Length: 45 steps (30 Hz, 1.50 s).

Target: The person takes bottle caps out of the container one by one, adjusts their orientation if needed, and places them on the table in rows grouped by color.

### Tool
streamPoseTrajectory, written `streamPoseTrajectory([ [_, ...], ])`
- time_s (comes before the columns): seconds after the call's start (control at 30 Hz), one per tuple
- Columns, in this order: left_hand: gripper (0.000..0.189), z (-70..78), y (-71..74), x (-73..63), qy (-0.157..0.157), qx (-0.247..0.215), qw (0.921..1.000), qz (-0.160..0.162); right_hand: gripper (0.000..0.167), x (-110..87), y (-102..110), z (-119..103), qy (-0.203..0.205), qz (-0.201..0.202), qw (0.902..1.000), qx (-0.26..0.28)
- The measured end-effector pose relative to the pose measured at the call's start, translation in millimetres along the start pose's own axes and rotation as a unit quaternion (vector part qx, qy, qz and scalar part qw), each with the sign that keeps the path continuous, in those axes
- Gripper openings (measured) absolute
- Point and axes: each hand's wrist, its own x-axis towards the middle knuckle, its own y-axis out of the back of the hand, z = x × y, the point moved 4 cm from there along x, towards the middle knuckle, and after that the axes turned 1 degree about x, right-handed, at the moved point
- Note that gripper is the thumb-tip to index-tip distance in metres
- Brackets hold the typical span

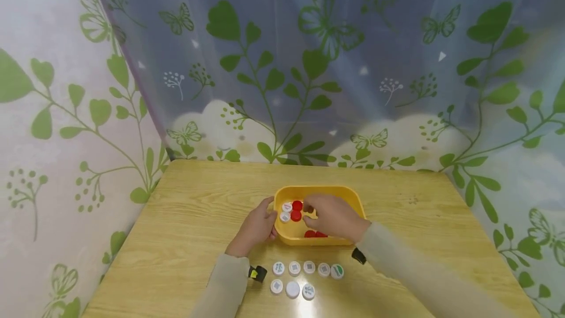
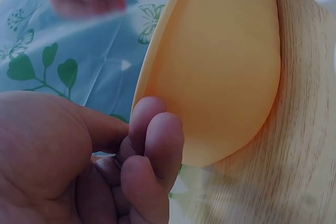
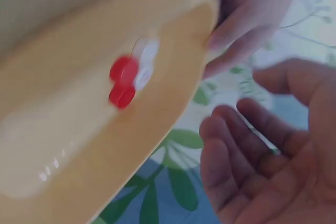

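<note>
My left hand grips the left end of a yellow plastic tray. In the left wrist view its curled fingers lie against the outer wall, with the thumb at the rim. Over the tray's middle hovers my right hand, fingers loosely bent and nothing between them in the right wrist view. Inside the tray, two white bottle caps sit beside two red bottle caps near the left end. More red caps show by the front wall, partly hidden by it.
In front of the tray, several white bottle caps are laid on the wooden table in two rows, printed tops showing on most. A leaf-patterned curtain hangs behind the table's far edge and along its sides.
</note>
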Motion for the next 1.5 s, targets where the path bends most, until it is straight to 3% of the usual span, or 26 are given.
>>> streamPoseTrajectory([
  [0.13,0.054,0.3,-1.5,2.4,-0.022,0.009,0.9997,-0.004,0.017,41.5,-16.6,7.5,0.055,-0.079,0.9938,-0.056],
  [0.23,0.053,1.4,-4.6,4.1,-0.041,0.016,0.9990,-0.008,0.018,60.6,-36.4,12.5,0.118,-0.113,0.9782,-0.128],
  [0.37,0.051,2.3,-9.5,4.2,-0.046,0.013,0.9988,-0.012,0.007,70.9,-62.6,19.3,0.188,-0.129,0.9534,-0.198],
  [0.47,0.051,2.2,-13.1,2.8,-0.043,0.011,0.9988,-0.019,0.008,72.5,-74.8,22.7,0.204,-0.131,0.9469,-0.211],
  [0.57,0.052,1.4,-15.3,1.0,-0.041,0.011,0.9988,-0.023,0.017,73.5,-81.8,24.5,0.198,-0.125,0.9472,-0.219],
  [0.7,0.053,-0.5,-14.7,-0.5,-0.035,0.010,0.9991,-0.021,0.023,75.1,-89.4,25.8,0.172,-0.128,0.9567,-0.197],
  [0.87,0.053,-4.5,-11.9,-0.9,-0.025,0.010,0.9994,-0.019,0.018,83.3,-94.3,30.3,0.130,-0.158,0.9673,-0.150],
  [0.93,0.053,-5.2,-10.2,-0.7,-0.024,0.010,0.9995,-0.016,0.016,90.0,-91.8,34.6,0.116,-0.149,0.9693,-0.157],
  [1.07,0.051,-6.0,-4.8,0.6,-0.027,0.009,0.9996,-0.005,0.025,98.5,-77.8,30.1,0.077,-0.116,0.9677,-0.210],
  [1.23,0.051,-7.0,3.0,1.5,-0.031,0.006,0.9995,0.005,0.015,105.2,-75.2,21.7,0.061,-0.086,0.9646,-0.242],
  [1.5,0.052,-8.3,6.5,0.4,-0.028,-0.008,0.9995,0.010,0.011,114.2,-79.8,22.8,0.071,-0.105,0.9619,-0.242],
])
